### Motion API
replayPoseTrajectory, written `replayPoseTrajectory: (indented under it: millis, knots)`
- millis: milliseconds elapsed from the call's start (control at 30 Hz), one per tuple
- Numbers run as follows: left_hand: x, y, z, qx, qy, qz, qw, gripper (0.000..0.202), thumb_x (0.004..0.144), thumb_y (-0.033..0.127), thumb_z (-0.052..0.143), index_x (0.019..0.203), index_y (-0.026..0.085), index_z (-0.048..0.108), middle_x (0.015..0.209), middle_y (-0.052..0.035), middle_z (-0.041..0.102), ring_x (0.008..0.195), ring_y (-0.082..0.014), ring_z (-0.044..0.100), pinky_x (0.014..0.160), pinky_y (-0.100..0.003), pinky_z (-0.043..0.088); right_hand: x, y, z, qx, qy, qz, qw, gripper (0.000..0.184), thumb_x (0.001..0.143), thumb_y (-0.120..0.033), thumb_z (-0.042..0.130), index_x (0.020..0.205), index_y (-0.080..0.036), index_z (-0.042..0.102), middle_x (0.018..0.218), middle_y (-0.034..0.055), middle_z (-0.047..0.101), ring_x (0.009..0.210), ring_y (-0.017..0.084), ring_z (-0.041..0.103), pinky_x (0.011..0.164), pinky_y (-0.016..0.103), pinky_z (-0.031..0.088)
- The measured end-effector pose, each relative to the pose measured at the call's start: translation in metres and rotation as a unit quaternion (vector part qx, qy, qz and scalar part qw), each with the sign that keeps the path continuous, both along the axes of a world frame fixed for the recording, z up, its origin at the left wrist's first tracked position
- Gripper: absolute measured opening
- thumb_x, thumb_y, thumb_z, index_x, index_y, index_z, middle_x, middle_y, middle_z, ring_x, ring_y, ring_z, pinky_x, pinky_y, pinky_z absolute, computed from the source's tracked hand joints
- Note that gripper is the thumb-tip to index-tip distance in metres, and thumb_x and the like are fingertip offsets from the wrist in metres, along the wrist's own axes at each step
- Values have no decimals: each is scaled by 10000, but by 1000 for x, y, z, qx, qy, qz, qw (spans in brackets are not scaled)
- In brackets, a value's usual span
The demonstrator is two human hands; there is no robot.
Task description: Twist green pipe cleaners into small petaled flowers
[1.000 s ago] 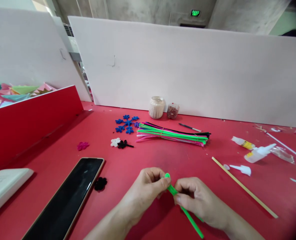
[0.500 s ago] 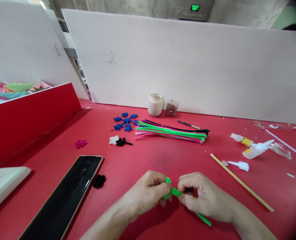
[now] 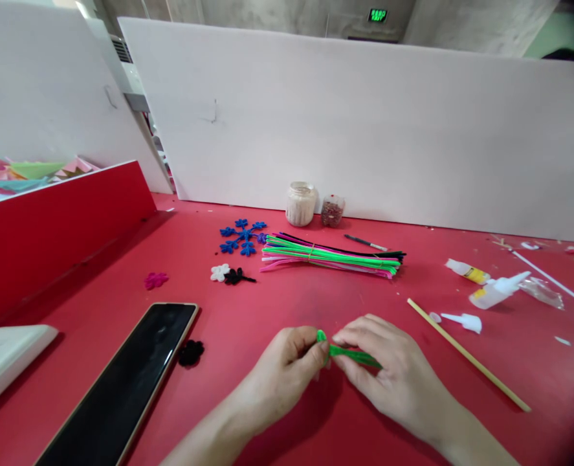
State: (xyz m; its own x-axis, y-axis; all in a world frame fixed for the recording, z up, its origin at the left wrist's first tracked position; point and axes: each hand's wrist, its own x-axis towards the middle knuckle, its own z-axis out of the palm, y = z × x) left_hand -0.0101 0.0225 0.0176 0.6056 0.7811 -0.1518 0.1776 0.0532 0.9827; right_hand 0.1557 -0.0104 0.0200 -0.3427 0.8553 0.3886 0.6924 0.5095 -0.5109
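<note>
Bent green pipe cleaner (image 3: 354, 355) is held just above the red table, its looped end at the left and its doubled length running right. My left hand (image 3: 289, 366) pinches the looped end between thumb and forefinger. On the other side, the thumb and fingers of my right hand (image 3: 396, 372) close around the straight part, fairly stretched out; the far end of the strand is hidden under that hand. Beyond both hands lies a banded bundle of pipe cleaners (image 3: 335, 255) in green, pink, black and white.
Left of my hands are a phone (image 3: 126, 382), a black flower (image 3: 191, 353) and a pink flower (image 3: 156, 280). Blue flowers (image 3: 244, 237) lie near a jar (image 3: 300, 204). To the right are a wooden stick (image 3: 466, 353) and glue bottles (image 3: 497, 289). A white panel (image 3: 364, 129) stands behind.
My right hand has shifted slightly up, and its fingers have straightened from a tight pinch. The green strand's tail, which stuck out below that hand, no longer shows there.
</note>
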Motion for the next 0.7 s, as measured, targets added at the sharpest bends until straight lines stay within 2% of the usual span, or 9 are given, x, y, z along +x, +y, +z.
replayPoseTrajectory:
  millis: [133,333,500,700]
  knots:
    - [1,-1,-1,-3,7,13,1000,271,806,301,406,572,166,411,528,60,334,516,-88,287,489,-224,238,-2,1,-5,35,-24,-13,999,63,781,-152,534,786,-188,586,711,25,618,657,162,535,604,285,415]
    - [0,0,-1,-39,-23,13,999,279,796,309,434,559,164,409,519,63,331,508,-80,265,479,-219,222,-3,0,-7,69,-43,-19,997,75,793,-171,522,815,-192,590,738,28,625,665,157,553,617,280,423]
    - [0,0,-2,-123,-70,41,989,290,765,347,493,555,156,435,488,65,351,473,-69,243,455,-222,186,-6,-3,-8,165,-98,-51,980,107,793,-168,529,846,-202,616,753,34,633,705,173,552,676,310,399]
    - [2,-2,-3,-189,-122,75,971,306,713,339,563,525,158,403,482,65,330,482,-64,244,476,-212,203,-7,-5,-11,208,-117,-50,970,120,791,-150,536,844,-178,639,727,42,639,694,169,542,645,296,391]
